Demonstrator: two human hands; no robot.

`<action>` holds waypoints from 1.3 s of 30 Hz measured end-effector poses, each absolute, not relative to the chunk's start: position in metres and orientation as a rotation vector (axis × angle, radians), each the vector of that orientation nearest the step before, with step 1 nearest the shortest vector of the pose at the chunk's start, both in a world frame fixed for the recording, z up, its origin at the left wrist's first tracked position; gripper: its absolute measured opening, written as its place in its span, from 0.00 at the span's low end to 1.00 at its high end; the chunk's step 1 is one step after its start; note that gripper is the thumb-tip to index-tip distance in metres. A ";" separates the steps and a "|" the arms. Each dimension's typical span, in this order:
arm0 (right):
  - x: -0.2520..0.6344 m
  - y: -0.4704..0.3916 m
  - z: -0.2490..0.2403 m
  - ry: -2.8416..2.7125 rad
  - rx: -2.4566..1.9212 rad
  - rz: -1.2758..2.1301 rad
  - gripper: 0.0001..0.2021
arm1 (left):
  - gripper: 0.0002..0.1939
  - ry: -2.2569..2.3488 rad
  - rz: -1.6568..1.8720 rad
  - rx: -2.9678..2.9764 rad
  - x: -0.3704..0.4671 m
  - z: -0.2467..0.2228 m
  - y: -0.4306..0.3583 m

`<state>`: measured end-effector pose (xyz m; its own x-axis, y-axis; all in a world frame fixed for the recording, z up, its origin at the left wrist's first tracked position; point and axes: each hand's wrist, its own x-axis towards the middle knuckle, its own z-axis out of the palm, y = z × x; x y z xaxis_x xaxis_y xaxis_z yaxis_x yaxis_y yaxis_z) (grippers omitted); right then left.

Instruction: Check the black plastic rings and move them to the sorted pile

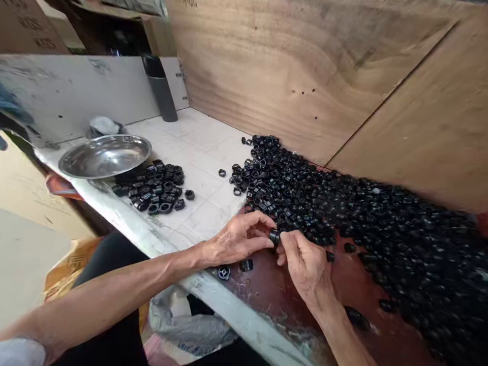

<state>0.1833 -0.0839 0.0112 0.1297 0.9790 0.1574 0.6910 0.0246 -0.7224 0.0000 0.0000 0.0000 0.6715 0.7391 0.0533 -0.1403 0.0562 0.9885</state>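
Between the fingertips of my left hand (244, 236) is a small black plastic ring (274, 237), held over the reddish-brown part of the bench (267, 284). My right hand (305, 259) pinches at the ring's right side, its thumb and forefinger pressed close. Whether a second part sits in the right fingers is hidden. Just below my left hand lie a black cap with a spoked face (223, 273) and another black ring (246, 265). A big heap of black rings (305, 198) spreads behind and to the right of my hands.
A smaller pile of black parts (160, 188) lies on the white tiles, beside a shiny steel bowl (104, 156). Farther back stands a dark grey bottle (162, 91). A plywood board (297, 76) walls off the back. Below the front edge hangs a plastic sack (190, 320).
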 end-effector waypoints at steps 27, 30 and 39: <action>0.171 -0.086 0.017 -1.292 -1.560 0.827 0.09 | 0.12 0.432 0.859 1.637 -0.001 -0.007 0.002; 0.167 -0.084 0.017 -1.039 -1.529 1.095 0.12 | 0.12 0.411 0.992 2.056 -0.004 -0.010 0.004; 0.200 -0.078 0.023 -1.034 -1.712 1.069 0.22 | 0.16 0.226 0.733 2.340 -0.010 0.003 0.001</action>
<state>0.2003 -0.0775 0.0227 0.2937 0.9267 -0.2344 0.2039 -0.3003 -0.9318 -0.0101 0.0014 0.0027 0.8276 0.3420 0.4451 -0.0319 -0.7630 0.6456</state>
